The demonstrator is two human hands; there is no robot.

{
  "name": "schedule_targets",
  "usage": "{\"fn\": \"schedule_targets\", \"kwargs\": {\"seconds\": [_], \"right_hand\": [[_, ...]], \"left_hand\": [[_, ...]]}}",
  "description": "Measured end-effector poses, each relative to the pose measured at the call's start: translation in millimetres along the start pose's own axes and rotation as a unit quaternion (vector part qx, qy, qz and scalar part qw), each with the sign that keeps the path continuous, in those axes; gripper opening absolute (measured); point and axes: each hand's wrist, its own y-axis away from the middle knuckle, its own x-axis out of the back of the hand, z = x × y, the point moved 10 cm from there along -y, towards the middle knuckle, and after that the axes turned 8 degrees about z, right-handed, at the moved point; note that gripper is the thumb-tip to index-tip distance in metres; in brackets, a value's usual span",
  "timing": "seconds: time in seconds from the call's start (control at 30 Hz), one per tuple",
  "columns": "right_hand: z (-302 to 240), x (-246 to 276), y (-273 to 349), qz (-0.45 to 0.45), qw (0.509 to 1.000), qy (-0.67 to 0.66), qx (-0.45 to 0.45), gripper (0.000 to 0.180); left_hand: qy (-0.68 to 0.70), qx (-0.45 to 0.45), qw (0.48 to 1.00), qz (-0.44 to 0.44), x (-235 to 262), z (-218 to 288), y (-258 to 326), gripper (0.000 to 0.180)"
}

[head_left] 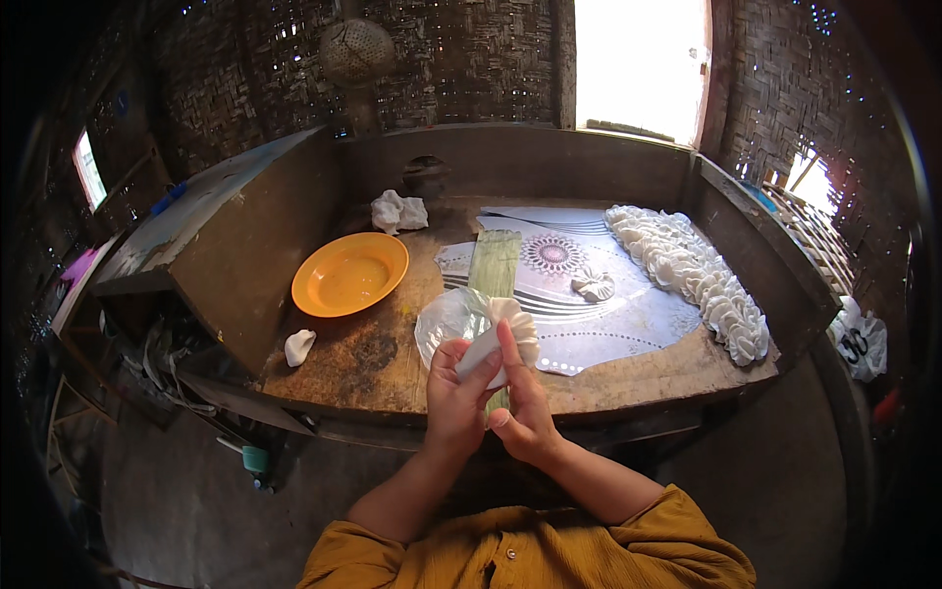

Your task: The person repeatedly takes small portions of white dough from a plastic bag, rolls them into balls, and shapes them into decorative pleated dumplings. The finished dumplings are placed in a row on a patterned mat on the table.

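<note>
My left hand [454,398] is closed around a smooth white tube-like piece [477,355], held tilted above the table's near edge. At its upper end is a ruffled piece of white dough [525,337], fanned into pleats. My right hand [525,407] has its fingers against this dough and the piece below; whether the two are joined I cannot tell. Just beyond my left hand lies a round, shiny clear plastic sheet [444,319]. A long green leaf-like strip [496,260] runs away from me under the hands. One pleated dough piece [593,285] rests on the patterned sheet [638,329].
Rows of pleated dough pieces [687,275] line the right side. Left stands an orange plate [350,275] with some liquid; nearby are a small dough lump [299,347] and a crumpled white mass [398,211]. Wooden boards [491,162] wall the worn table [363,378] on three sides.
</note>
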Motion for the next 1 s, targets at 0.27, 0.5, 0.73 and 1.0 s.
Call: {"fn": "schedule_targets", "kwargs": {"seconds": [0.27,0.5,0.73,1.0], "right_hand": [[5,18,0,0.015,0.998,0.051,-0.014,0.082],[29,47,-12,0.089,0.988,-0.041,-0.122,0.094],[26,42,-23,-0.045,0.978,-0.093,-0.178,0.114],[28,25,-24,-0.208,0.938,0.099,-0.258,0.078]], "left_hand": [[-0.142,-0.102,0.984,-0.035,4,18,-3,0.028],[-0.401,-0.166,0.901,0.003,27,45,-27,0.026],[-0.587,-0.339,0.735,-0.012,-2,85,-35,0.033],[-0.295,0.253,0.907,-0.161,-9,-21,-21,0.068]]}}
